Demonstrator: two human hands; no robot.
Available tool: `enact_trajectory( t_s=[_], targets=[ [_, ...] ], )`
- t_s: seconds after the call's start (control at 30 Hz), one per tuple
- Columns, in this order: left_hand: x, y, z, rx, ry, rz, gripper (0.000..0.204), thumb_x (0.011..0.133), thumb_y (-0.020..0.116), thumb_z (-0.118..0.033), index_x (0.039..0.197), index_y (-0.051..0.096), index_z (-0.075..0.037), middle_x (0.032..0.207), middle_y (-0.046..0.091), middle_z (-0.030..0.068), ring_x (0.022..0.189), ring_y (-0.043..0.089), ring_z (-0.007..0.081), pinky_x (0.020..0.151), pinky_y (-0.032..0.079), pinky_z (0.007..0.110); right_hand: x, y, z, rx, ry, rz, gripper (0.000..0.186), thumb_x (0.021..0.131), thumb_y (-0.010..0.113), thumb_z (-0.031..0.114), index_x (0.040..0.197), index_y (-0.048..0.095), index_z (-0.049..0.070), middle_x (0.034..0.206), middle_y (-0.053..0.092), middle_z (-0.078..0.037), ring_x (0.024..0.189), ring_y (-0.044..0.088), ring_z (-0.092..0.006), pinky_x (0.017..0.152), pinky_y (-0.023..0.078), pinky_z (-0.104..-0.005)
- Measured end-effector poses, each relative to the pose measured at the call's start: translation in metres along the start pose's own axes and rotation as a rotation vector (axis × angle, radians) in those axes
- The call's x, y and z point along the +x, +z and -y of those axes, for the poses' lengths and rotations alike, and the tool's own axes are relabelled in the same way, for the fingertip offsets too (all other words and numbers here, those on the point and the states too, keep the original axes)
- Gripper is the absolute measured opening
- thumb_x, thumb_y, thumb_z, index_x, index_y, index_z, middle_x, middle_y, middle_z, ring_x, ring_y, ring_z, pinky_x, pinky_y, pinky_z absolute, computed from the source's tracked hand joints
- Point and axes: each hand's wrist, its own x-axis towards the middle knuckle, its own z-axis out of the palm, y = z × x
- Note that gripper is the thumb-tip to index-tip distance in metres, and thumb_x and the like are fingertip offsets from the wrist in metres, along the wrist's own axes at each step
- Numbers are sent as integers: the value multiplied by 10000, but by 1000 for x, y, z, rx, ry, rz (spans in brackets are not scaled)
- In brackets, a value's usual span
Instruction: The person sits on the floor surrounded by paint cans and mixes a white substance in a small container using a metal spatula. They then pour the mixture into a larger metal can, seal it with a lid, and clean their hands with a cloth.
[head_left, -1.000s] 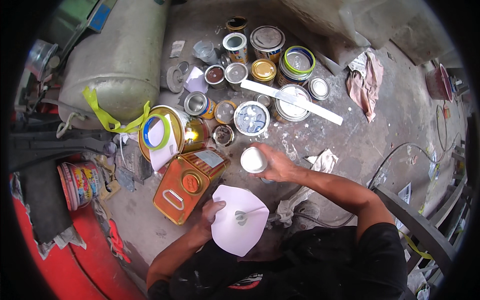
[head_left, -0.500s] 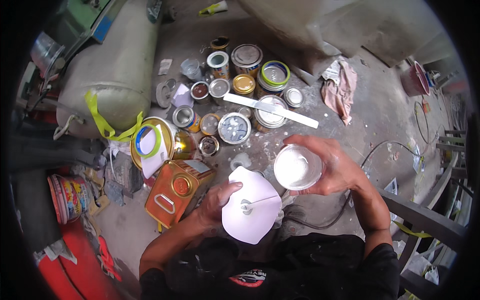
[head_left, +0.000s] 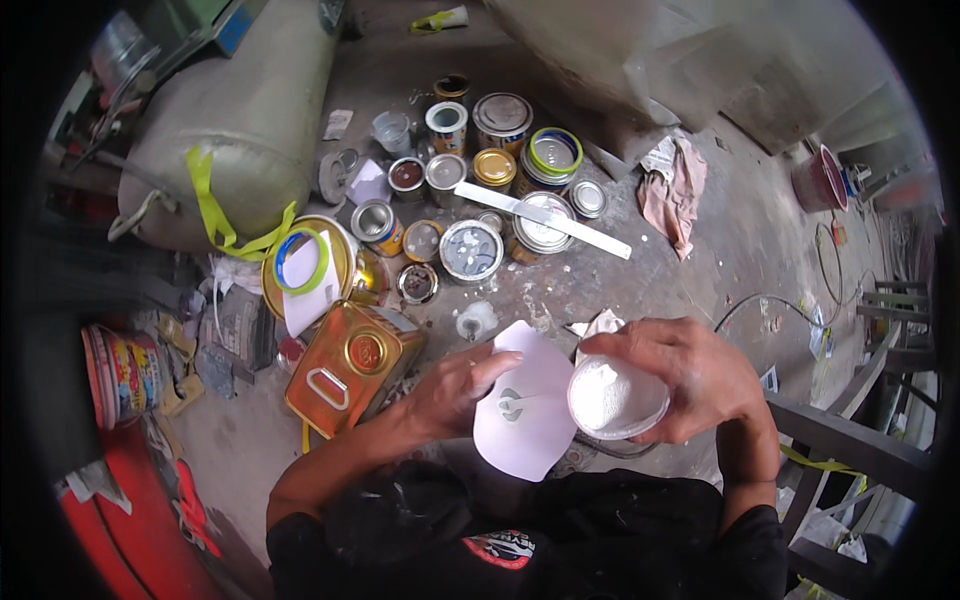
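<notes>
My left hand [head_left: 462, 393] pinches the edge of a white paper paint strainer [head_left: 530, 430], thumb on top. Its inside faces up, with a seam line and a grey patch at the middle. In my right hand [head_left: 690, 380] is a plastic cup [head_left: 618, 402] with white stuff inside, its mouth tilted toward me and the strainer. The cup's rim is close to the strainer's right edge; whether they touch I cannot tell. Fingers hide the cup's far side.
Several paint cans [head_left: 472, 250] stand ahead on the floor, a long white stick [head_left: 545, 219] lying across them. An orange metal can [head_left: 350, 365] stands left, beside a large tin [head_left: 350, 262] carrying tape rolls. A pink rag [head_left: 672, 200] lies far right; a dark metal frame [head_left: 850, 440] stands near right.
The cup has moved down and nearer the strainer, tilting more. The strainer has shifted slightly right and up with my left hand.
</notes>
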Motion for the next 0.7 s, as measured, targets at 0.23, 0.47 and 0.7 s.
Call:
enact_trajectory(
  t_s=[0.23, 0.47, 0.7],
  targets=[
    [8, 0, -12, -1, 0, 0, 793, 757, 907, -148, 1357, 398, -46, 1097, 715, 232, 958, 747, 381, 776, 624, 446, 9, 1, 23, -174, 15, 150, 807, 583, 881, 185, 1321, 600, 18, 1007, 691, -148, 917, 700, -377, 792, 563, -455],
    [9, 1, -11, -24, 9, -19, 807, 741, 905, -166, 1366, 409, -45, 1113, 703, 238, 933, 740, 387, 768, 610, 438, 11, 0, 31, -268, 2, 224, 814, 592, 875, 176, 1312, 557, -34, 1003, 664, -162, 905, 693, -387, 774, 552, -467],
    [6, 1, -11, -44, 8, -14, 815, 750, 879, -136, 1407, 401, -69, 1238, 667, 264, 961, 736, 402, 781, 617, 434, 11, -2, 38, -295, 25, 286, 828, 604, 872, 179, 1328, 539, -43, 1024, 662, -167, 915, 691, -395, 793, 551, -470]
  ],
)
